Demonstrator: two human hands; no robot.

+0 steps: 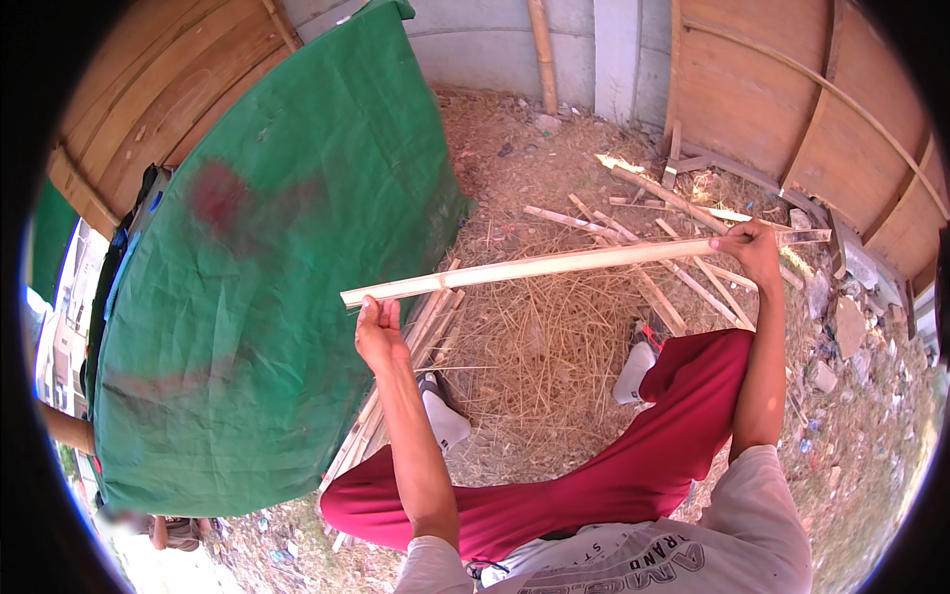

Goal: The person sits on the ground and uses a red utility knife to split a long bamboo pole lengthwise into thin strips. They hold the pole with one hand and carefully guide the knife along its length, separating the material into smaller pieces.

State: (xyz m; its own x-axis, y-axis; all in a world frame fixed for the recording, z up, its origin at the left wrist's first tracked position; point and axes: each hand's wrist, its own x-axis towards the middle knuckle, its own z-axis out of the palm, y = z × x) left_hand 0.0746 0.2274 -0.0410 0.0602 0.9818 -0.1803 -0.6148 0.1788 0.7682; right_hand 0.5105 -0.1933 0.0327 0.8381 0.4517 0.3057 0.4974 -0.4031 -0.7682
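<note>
A long, pale split bamboo strip [569, 263] stretches across in front of me, its right end slightly higher in the picture. My left hand [382, 335] holds it close to the left end, thumb and fingertips at its lower edge. Near the other end, my right hand [754, 253] is closed round the strip, and a darker tip sticks out past it. Beneath the strip, between my feet, lies a heap of thin straw-coloured shavings [534, 346]. More bamboo strips [698, 282] are scattered on the ground beside my right hand.
A green sheet [267, 297] hangs at the left, with bamboo pieces [431, 322] lying along its lower edge. Wooden panels [757, 89] and a grey wall [475, 64] stand behind. Broken stones [849, 327] and litter cover the ground at right.
</note>
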